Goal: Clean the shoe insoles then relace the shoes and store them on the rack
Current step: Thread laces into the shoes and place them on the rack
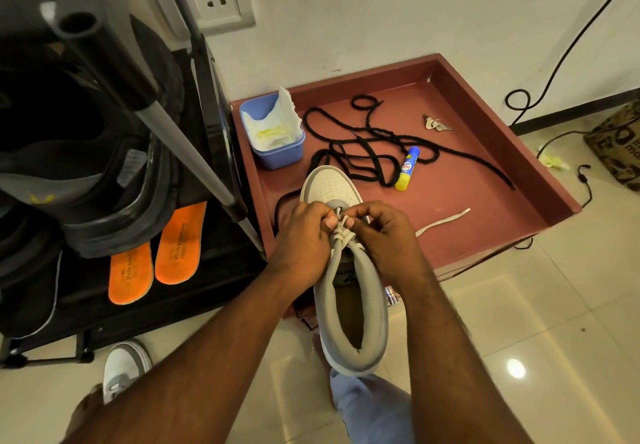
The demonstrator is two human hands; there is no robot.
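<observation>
1. Head view: black rack filling the left side, dark shoes on the upper shelves, two orange insoles lying side by side on a lower shelf.
2. Reddish tray against the wall, right of the rack.
3. Grey-and-white shoe held in the middle, toe over the tray's near edge, heel out over the tiled floor.
4. Second white shoe down on the floor, bottom left, just in front of the rack.
5. Left hand and right hand both curled in tight at the eyelets, fingertips pinching the white lace from either side.
6. Loose black lace sprawled all over the tray.
7. Blue tub with white tissue in the tray's far left corner.
8. Lace's free end trailing right across the tray.
9. Glue stick, yellow and blue, lying among the black lace.
</observation>
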